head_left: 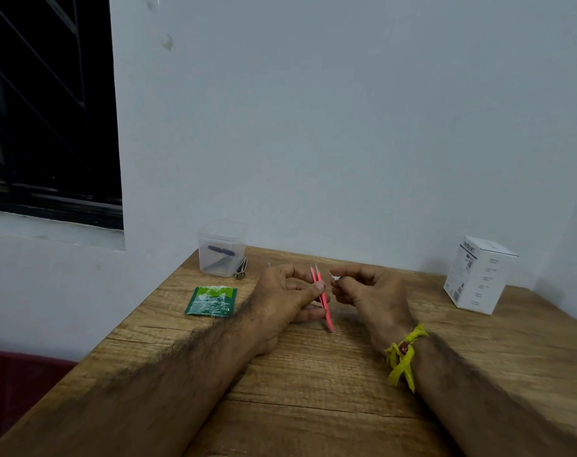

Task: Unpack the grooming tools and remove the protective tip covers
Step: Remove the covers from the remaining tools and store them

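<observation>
At about nine o'clock from the hands, a green sachet (211, 301) lay flat on the wooden table (313, 390). Just beyond it, toward eleven o'clock, stood a clear plastic container (222, 248) with dark tools inside, and a small metal nail clipper (241, 269) leaned just beside its right wall.

The left hand (287, 298) rested on the table near the centre, its thumb and fingers curled round a pair of pink tweezers (322, 298), pinching them at mid-length. The tweezers stood tilted, bare metal tips pointing up toward twelve o'clock, the closed end low and close to the tabletop at about five o'clock from the hand.

At three o'clock from the tweezers, just apart from their tips, the right hand (369, 291) pinched a small pale tip cover (334, 277) between thumb and forefinger, its other fingers curled in. A yellow thread band (404, 352) was tied round that wrist.

Far off at two o'clock, near the wall, stood a white box (476, 275) with printed sides.
</observation>
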### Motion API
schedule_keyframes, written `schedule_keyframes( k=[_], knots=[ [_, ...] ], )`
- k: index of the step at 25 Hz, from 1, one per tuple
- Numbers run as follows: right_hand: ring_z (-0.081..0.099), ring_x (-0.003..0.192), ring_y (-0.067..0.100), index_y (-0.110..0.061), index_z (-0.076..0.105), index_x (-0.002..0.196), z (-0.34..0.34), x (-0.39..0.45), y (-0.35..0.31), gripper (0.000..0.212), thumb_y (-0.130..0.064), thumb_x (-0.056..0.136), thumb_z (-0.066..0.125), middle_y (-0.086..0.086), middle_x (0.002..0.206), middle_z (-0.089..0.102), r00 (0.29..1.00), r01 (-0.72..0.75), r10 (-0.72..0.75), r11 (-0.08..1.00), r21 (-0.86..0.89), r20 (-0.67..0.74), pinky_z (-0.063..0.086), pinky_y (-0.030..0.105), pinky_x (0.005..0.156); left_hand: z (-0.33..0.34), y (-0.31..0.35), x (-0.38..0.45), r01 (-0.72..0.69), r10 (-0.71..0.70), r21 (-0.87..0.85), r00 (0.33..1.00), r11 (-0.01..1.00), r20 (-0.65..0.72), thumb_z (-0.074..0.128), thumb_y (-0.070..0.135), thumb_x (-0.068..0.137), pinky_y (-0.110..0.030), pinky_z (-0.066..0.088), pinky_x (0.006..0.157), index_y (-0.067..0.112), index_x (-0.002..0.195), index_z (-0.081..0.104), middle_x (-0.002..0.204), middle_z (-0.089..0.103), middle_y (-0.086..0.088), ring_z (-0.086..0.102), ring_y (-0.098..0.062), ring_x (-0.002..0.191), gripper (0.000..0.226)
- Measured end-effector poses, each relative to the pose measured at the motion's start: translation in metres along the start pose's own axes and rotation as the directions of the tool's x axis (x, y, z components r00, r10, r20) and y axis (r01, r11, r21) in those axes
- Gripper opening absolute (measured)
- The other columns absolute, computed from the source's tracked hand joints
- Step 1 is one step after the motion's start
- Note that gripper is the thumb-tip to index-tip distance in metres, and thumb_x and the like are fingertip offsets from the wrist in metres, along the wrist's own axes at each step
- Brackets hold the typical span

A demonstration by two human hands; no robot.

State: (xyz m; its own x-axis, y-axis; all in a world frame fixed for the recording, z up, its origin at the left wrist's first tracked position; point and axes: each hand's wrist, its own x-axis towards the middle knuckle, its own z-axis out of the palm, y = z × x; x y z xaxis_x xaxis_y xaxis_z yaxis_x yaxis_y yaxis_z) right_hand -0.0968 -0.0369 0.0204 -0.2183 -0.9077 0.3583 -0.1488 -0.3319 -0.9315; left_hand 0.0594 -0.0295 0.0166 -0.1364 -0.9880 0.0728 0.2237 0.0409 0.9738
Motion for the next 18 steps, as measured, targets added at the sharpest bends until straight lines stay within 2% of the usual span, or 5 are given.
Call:
schedule_keyframes(
  k=[3, 5, 12, 15, 18],
  knots=[
    [0.074, 0.085, 0.020, -0.020, 0.077, 0.094, 0.002, 0.001, 0.001, 0.025, 0.000, 0.088, 0.062, 0.002, 0.084, 0.077, 0.998, 0.059, -0.055, 0.989, -0.136, 0.035, 0.060, 0.032, 0.080, 0.000, 0.000, 0.001, -0.006, 0.006, -0.003, 1.000, 1.000, -0.012, 0.072, 0.000, 0.088, -0.029, 0.062, 0.056, -0.005, 0.107, 0.061, 0.086, 0.077, -0.020, 0.075, -0.025, 0.064, 0.022],
    [0.073, 0.089, 0.021, -0.022, 0.078, 0.091, 0.002, 0.000, -0.001, 0.024, -0.005, 0.091, 0.060, 0.002, 0.084, 0.077, 0.998, 0.050, -0.047, 0.995, -0.091, 0.036, 0.060, 0.035, 0.084, 0.000, -0.001, 0.001, -0.009, 0.009, -0.005, 1.000, 1.000, -0.012, 0.072, 0.000, 0.088, -0.030, 0.062, 0.056, -0.005, 0.107, 0.061, 0.086, 0.077, -0.021, 0.075, -0.028, 0.065, 0.022],
    [0.075, 0.076, 0.019, -0.021, 0.071, 0.099, -0.002, -0.002, -0.007, 0.020, -0.009, 0.084, 0.077, 0.004, 0.077, 0.076, 0.985, 0.153, -0.159, 0.984, -0.090, -0.064, 0.062, 0.039, 0.077, -0.001, -0.002, 0.001, -0.047, 0.047, 0.020, 0.999, 0.999, 0.013, 0.074, 0.003, 0.087, -0.032, 0.064, 0.062, -0.002, 0.104, 0.065, 0.086, 0.077, -0.019, 0.075, -0.029, 0.072, 0.019],
    [0.074, 0.071, 0.019, -0.019, 0.072, 0.083, 0.003, -0.004, -0.009, 0.012, -0.017, 0.078, 0.083, 0.003, 0.071, 0.074, 0.974, 0.158, -0.175, 0.980, -0.123, -0.144, 0.061, 0.037, 0.069, -0.001, -0.003, 0.001, -0.055, 0.055, 0.012, 0.998, 0.998, 0.019, 0.075, 0.002, 0.087, -0.034, 0.064, 0.065, 0.000, 0.101, 0.065, 0.087, 0.077, -0.021, 0.076, -0.030, 0.074, 0.017],
    [0.071, 0.068, 0.014, -0.020, 0.074, 0.074, 0.007, -0.006, -0.008, 0.013, -0.008, 0.076, 0.079, -0.002, 0.068, 0.074, 0.975, 0.145, -0.166, 0.978, -0.147, -0.147, 0.056, 0.025, 0.062, -0.001, -0.003, 0.001, -0.059, 0.059, 0.004, 0.998, 0.998, 0.032, 0.074, 0.002, 0.087, -0.036, 0.065, 0.067, 0.001, 0.102, 0.065, 0.087, 0.077, -0.021, 0.075, -0.031, 0.073, 0.017]
  ],
)
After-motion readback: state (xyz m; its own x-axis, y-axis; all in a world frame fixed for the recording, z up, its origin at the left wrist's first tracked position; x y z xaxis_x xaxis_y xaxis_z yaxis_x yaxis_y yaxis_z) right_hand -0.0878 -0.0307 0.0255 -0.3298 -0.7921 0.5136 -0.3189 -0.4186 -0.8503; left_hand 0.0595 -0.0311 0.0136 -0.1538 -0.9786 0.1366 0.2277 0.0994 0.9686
